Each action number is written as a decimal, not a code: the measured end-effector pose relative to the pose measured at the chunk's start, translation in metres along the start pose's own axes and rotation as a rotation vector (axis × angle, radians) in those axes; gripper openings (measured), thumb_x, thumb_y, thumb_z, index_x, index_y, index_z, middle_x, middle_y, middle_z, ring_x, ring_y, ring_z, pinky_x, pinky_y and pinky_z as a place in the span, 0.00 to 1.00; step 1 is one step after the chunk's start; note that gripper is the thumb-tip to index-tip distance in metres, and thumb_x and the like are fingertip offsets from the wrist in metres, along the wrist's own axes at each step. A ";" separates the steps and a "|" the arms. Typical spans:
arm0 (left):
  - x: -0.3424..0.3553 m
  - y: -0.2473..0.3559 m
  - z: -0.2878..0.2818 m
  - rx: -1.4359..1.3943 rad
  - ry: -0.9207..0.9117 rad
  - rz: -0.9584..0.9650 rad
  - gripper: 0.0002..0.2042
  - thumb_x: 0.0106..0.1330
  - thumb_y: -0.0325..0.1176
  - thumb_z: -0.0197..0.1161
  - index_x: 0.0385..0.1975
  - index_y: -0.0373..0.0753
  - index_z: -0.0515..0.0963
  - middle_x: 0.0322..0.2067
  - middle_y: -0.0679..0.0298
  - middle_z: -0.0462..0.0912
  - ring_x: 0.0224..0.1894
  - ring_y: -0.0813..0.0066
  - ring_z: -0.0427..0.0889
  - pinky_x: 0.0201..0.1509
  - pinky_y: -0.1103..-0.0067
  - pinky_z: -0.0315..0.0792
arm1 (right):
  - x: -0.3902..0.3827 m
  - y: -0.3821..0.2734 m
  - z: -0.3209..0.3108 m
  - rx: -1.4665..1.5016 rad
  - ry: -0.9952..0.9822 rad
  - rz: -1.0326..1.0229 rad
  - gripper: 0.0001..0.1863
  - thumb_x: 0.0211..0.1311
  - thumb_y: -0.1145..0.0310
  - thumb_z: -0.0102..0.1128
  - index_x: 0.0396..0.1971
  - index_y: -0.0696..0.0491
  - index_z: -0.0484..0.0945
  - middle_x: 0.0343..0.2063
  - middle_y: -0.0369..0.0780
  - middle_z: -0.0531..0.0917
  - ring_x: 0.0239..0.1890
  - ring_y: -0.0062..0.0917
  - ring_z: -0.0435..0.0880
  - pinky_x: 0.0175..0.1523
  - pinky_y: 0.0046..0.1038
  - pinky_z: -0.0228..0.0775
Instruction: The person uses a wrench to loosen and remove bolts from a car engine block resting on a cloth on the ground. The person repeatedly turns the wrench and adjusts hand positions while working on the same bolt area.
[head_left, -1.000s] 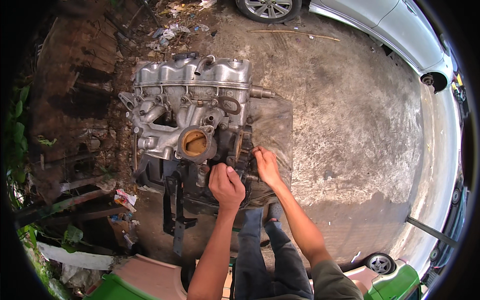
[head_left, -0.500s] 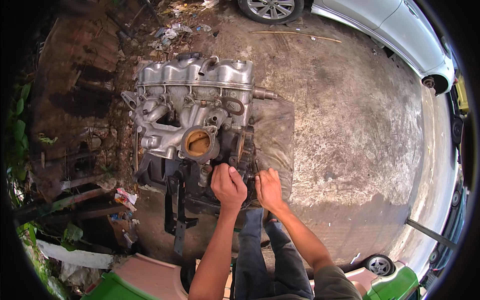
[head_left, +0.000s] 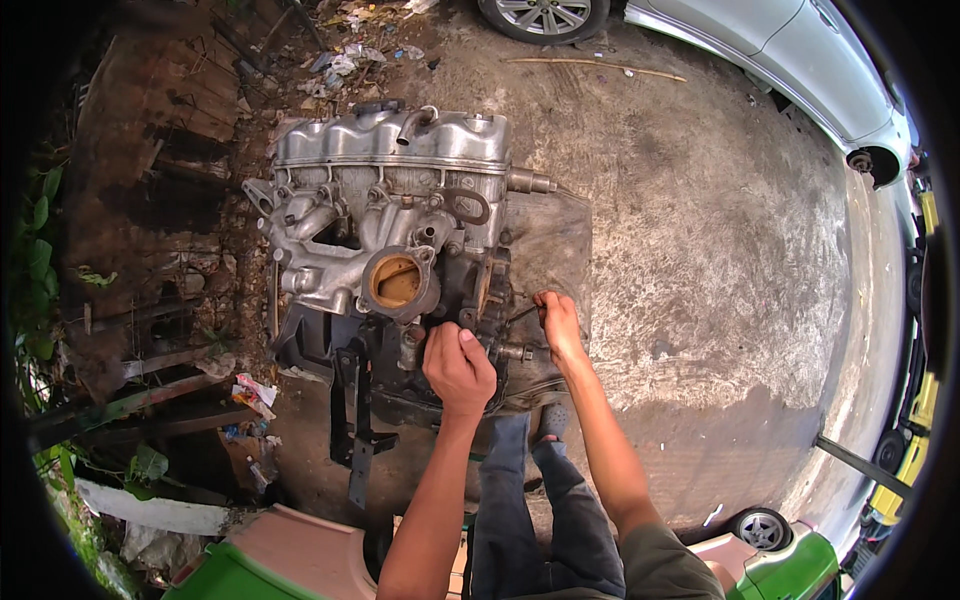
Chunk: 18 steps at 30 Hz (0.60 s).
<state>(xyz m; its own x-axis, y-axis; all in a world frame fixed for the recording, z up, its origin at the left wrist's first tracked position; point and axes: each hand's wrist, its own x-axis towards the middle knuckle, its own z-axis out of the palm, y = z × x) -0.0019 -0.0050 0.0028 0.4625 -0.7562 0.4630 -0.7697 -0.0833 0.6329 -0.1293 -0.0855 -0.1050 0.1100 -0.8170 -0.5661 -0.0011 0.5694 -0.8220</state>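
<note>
An engine point(head_left: 400, 152) with a silvery ribbed cover and intake manifold stands in front of me. My left hand point(head_left: 460, 370) is closed against its dark lower block, below the round manifold opening point(head_left: 396, 281); its fingertips are hidden, so I cannot make out what they grip. To the right of the block, my right hand point(head_left: 560, 322) pinches the end of a thin dark rod-like tool point(head_left: 523, 314). The tool slants down leftward to the engine's right end, above a protruding metal shaft point(head_left: 522, 353). What its far end meets is unclear.
A dark bracket point(head_left: 350, 420) juts toward me from the engine's lower left. Under the engine lies a greyish sheet point(head_left: 560, 240) on stained concrete. Litter and timber border the left side. A silver car point(head_left: 760, 50) is parked far right; a green vehicle part point(head_left: 790, 570) is near right.
My right hand has moved away and to the right, swinging the thin tool from nearly upright to a slant and uncovering the metal shaft. My left hand stays nearly in place.
</note>
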 end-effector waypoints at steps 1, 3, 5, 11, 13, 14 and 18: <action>0.000 0.000 0.000 -0.001 0.001 0.002 0.15 0.72 0.30 0.46 0.22 0.32 0.61 0.18 0.50 0.60 0.22 0.46 0.64 0.28 0.59 0.58 | 0.001 -0.005 0.000 -0.012 -0.017 0.020 0.18 0.69 0.62 0.46 0.29 0.60 0.78 0.22 0.34 0.73 0.27 0.19 0.67 0.34 0.25 0.59; 0.000 0.000 0.000 -0.002 0.001 0.003 0.15 0.72 0.30 0.46 0.22 0.32 0.61 0.18 0.50 0.60 0.22 0.46 0.64 0.28 0.59 0.57 | 0.003 -0.012 0.000 -0.033 -0.034 0.050 0.19 0.69 0.62 0.47 0.29 0.62 0.78 0.23 0.36 0.74 0.29 0.21 0.69 0.36 0.27 0.61; 0.000 0.000 -0.001 -0.006 -0.003 -0.003 0.15 0.72 0.30 0.46 0.21 0.32 0.61 0.18 0.50 0.60 0.22 0.47 0.64 0.27 0.59 0.57 | 0.004 -0.018 0.002 -0.052 -0.030 0.076 0.19 0.69 0.61 0.47 0.29 0.63 0.79 0.23 0.36 0.75 0.29 0.21 0.70 0.37 0.26 0.62; 0.000 0.000 -0.002 0.014 -0.032 0.000 0.13 0.71 0.29 0.47 0.22 0.32 0.63 0.19 0.49 0.63 0.23 0.44 0.65 0.28 0.58 0.60 | 0.012 -0.026 0.006 0.029 -0.087 0.073 0.14 0.68 0.63 0.46 0.24 0.53 0.74 0.14 0.28 0.61 0.18 0.15 0.56 0.25 0.24 0.48; 0.000 0.000 -0.002 0.022 -0.033 -0.004 0.13 0.71 0.29 0.47 0.22 0.32 0.63 0.19 0.49 0.63 0.23 0.44 0.65 0.28 0.58 0.60 | 0.016 -0.028 0.005 0.040 -0.116 0.095 0.14 0.68 0.63 0.46 0.24 0.53 0.74 0.15 0.29 0.62 0.18 0.15 0.57 0.26 0.24 0.50; 0.000 0.000 -0.003 0.017 -0.038 -0.014 0.13 0.71 0.29 0.47 0.22 0.32 0.63 0.19 0.49 0.63 0.23 0.44 0.65 0.28 0.58 0.60 | 0.018 -0.028 0.005 0.036 -0.122 0.114 0.14 0.68 0.63 0.46 0.24 0.53 0.74 0.16 0.29 0.63 0.19 0.15 0.57 0.26 0.24 0.51; 0.000 0.002 -0.002 0.024 -0.031 -0.009 0.13 0.71 0.29 0.47 0.22 0.32 0.63 0.20 0.49 0.63 0.23 0.44 0.65 0.28 0.57 0.60 | 0.021 -0.024 0.004 0.040 -0.103 0.119 0.14 0.68 0.63 0.47 0.25 0.53 0.75 0.18 0.28 0.64 0.20 0.15 0.59 0.27 0.22 0.54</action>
<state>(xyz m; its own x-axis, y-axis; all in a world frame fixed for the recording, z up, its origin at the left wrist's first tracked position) -0.0023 -0.0037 0.0050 0.4562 -0.7750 0.4373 -0.7758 -0.1057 0.6220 -0.1226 -0.1155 -0.0970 0.2133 -0.7308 -0.6484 0.0189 0.6667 -0.7451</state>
